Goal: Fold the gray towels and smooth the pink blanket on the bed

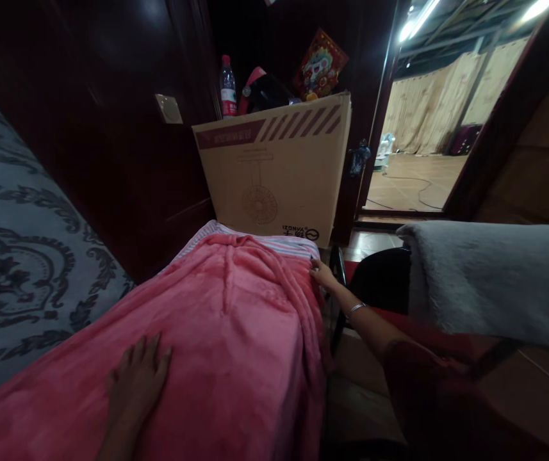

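Note:
A pink fleece blanket (236, 320) lies spread over a narrow bed, with a striped sheet (278, 243) showing at its far end. My left hand (137, 381) rests flat on the blanket near me, fingers stretched out. My right hand (321, 272) reaches out to the blanket's far right edge and its fingers are closed on the fabric there. A bracelet sits on that wrist.
A big cardboard fan box (278, 169) stands past the bed's end, with a water bottle (227, 86) and other items behind it. A grey patterned cover (19, 256) lies on the left. A grey blanket (490, 275) hangs at right. An open doorway (418, 173) leads out.

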Action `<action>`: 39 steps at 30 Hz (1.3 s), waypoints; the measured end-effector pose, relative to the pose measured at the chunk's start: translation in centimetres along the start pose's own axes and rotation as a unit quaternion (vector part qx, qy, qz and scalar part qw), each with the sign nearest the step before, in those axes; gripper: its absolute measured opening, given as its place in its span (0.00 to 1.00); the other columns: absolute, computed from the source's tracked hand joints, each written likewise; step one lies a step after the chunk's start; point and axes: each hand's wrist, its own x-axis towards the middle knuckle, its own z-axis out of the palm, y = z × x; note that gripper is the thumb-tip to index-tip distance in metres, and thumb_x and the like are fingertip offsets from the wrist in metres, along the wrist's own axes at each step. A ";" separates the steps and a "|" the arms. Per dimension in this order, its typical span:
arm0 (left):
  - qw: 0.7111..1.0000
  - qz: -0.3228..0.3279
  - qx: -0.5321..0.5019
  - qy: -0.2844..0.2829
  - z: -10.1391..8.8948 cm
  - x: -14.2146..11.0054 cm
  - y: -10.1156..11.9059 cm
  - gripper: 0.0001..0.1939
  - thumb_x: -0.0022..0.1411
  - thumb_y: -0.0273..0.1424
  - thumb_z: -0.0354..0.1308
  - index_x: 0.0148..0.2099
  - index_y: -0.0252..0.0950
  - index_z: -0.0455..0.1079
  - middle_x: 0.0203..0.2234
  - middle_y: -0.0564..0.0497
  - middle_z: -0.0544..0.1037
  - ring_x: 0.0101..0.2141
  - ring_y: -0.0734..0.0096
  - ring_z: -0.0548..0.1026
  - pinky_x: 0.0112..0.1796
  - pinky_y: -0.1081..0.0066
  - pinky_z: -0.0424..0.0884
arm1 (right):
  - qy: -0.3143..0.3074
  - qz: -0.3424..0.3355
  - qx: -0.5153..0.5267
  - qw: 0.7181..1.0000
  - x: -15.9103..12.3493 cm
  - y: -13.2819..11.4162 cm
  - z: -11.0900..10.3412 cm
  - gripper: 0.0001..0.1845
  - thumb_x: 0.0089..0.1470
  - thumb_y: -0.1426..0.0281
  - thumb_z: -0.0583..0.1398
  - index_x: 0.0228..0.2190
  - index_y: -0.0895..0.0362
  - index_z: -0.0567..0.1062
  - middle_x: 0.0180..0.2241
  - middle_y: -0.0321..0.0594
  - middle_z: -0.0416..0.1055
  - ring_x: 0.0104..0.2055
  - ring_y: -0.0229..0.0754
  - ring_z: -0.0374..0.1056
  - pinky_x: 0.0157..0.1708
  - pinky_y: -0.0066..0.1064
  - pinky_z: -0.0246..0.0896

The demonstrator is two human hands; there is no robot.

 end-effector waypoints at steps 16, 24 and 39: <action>0.999 -0.023 0.027 -0.033 0.3 0.3 -0.1 0.31 0.70 0.41 0.34 0.71 0.37 0.53 0.70 0.43 0.53 0.68 0.52 0.51 0.60 0.47 0.57 | 0.104 0.149 -0.096 0.979 5.1 0.9 -3.4 0.17 0.52 0.78 0.56 0.42 0.63 0.78 0.38 0.57 0.75 0.41 0.55 0.72 0.41 0.40 0.66; 0.999 -0.008 0.043 -0.012 0.7 0.2 -0.2 0.31 0.69 0.41 0.35 0.70 0.38 0.55 0.68 0.43 0.57 0.66 0.52 0.55 0.59 0.49 0.59 | 0.085 0.027 -0.105 0.990 3.7 -0.6 -2.3 0.24 0.58 0.74 0.52 0.54 0.61 0.73 0.54 0.53 0.71 0.52 0.47 0.69 0.50 0.34 0.63; 0.998 -0.009 0.061 -0.003 2.1 0.6 -1.2 0.32 0.67 0.39 0.39 0.70 0.39 0.56 0.68 0.45 0.58 0.66 0.53 0.55 0.59 0.48 0.58 | -0.139 -0.091 -0.221 0.961 9.9 -10.2 4.1 0.17 0.55 0.69 0.60 0.46 0.57 0.81 0.46 0.49 0.77 0.47 0.47 0.73 0.42 0.28 0.63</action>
